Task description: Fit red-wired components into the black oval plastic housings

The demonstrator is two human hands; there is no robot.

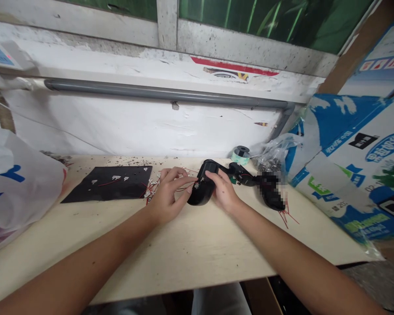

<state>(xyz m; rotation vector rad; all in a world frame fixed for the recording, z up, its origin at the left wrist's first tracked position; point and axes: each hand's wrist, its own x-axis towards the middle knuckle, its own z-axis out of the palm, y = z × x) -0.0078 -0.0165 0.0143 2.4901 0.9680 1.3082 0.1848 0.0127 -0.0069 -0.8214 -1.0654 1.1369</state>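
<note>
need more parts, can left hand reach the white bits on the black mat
Probably yes: the left hand lies beside the black mat, nothing covers the white bits, though it pinches red wires.

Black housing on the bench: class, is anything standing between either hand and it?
Nothing visible blocks them. The right hand grips the black housing, and the left hand touches its side, pinching thin red wires there.
</note>
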